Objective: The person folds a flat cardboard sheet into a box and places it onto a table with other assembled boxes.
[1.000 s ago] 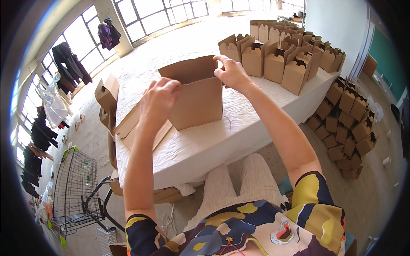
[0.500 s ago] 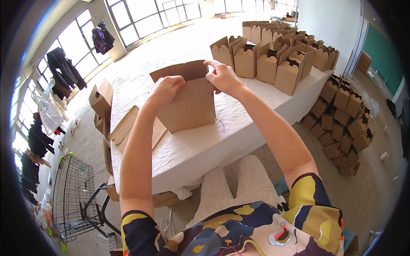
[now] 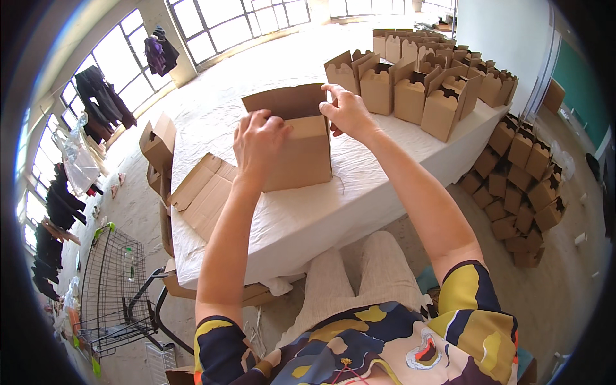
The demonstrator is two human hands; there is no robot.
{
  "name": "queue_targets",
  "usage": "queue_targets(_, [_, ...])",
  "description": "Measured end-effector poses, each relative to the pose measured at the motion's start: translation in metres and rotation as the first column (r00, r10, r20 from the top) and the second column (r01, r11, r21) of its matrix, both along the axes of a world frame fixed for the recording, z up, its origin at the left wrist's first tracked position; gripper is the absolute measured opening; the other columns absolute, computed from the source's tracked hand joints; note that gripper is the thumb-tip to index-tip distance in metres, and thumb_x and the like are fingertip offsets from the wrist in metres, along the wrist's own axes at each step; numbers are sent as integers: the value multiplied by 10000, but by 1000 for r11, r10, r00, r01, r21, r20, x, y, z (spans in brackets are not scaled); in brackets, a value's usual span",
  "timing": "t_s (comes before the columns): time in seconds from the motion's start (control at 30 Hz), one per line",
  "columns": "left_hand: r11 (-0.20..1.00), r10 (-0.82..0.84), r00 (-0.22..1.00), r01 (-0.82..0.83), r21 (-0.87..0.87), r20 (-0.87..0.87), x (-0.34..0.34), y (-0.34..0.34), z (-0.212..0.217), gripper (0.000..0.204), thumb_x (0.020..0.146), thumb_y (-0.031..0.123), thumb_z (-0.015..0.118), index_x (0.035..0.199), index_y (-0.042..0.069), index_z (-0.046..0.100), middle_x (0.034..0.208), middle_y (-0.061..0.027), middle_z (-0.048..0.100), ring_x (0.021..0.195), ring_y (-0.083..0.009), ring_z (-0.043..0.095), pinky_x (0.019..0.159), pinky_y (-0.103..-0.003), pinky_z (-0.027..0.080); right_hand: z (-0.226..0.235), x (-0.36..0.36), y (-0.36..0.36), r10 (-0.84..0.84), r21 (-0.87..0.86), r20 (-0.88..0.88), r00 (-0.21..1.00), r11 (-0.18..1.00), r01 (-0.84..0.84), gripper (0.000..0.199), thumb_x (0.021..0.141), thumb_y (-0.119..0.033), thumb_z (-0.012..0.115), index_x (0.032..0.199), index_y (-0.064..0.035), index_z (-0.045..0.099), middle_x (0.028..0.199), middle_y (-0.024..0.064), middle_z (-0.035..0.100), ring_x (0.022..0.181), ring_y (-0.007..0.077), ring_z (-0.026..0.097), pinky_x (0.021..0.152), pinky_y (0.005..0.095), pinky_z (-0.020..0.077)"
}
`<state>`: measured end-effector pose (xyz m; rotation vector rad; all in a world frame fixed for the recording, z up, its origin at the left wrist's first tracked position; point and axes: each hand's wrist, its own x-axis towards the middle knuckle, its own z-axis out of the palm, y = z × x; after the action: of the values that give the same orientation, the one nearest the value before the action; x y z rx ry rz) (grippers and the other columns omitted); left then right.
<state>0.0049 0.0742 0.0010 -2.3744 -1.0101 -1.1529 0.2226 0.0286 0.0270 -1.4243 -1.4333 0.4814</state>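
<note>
An open brown cardboard box (image 3: 305, 157) stands upright on the white-covered table (image 3: 289, 221) in front of me. Its back panel rises above the near one. At the box's left side, my left hand (image 3: 260, 141) curls its bent fingers over the top of the near panel, slightly blurred. My right hand (image 3: 350, 115) pinches the upper right corner, thumb on the near side; some fingertips are hidden behind the cardboard. A flat, folded cardboard blank (image 3: 206, 192) lies on the table to the left of the box, partly covered by my left forearm.
Rows of finished cardboard boxes (image 3: 443, 106) stand at the table's far right. More boxes (image 3: 513, 183) are piled on the floor to the right. Several boxes (image 3: 159, 147) stack beside the table's left edge. A wire shopping cart (image 3: 112, 282) stands on the floor at left.
My left hand has loosened from a tight pinch and shifted right along the box. The box has turned slightly and stands straighter. My right hand stays at its upper right corner.
</note>
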Motion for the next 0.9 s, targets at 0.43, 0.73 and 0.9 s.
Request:
queue_targets(0.43, [962,-120,988,91,-258,-99,-20,7,-12,407,824,373,762,1175,171,722,1206,-38,687,1234,-246,565,1166,-467,288,-13,14,13,2,126,20,1000,992,-5,576,908,-525,698,1239,-55,665,1072,142,638,975,169,639,778,327,553])
queue_targets(0.73, [832,-383,923,332,-445,-27,-56,24,22,378,744,264,809,1109,180,757,1241,-43,653,1357,-260,454,1222,-555,87,-7,13,-6,256,88,114,960,960,-266,399,939,-407,716,1055,-26,754,1042,54,657,926,121,624,802,278,543])
queue_targets(0.9, [752,-463,885,425,-503,56,-54,2,24,395,791,-21,700,1174,70,729,1215,-87,621,1216,-275,528,1060,-378,424,-8,-3,-27,29,267,294,955,957,-112,431,868,-449,760,963,-29,782,1000,120,664,887,245,665,812,364,535])
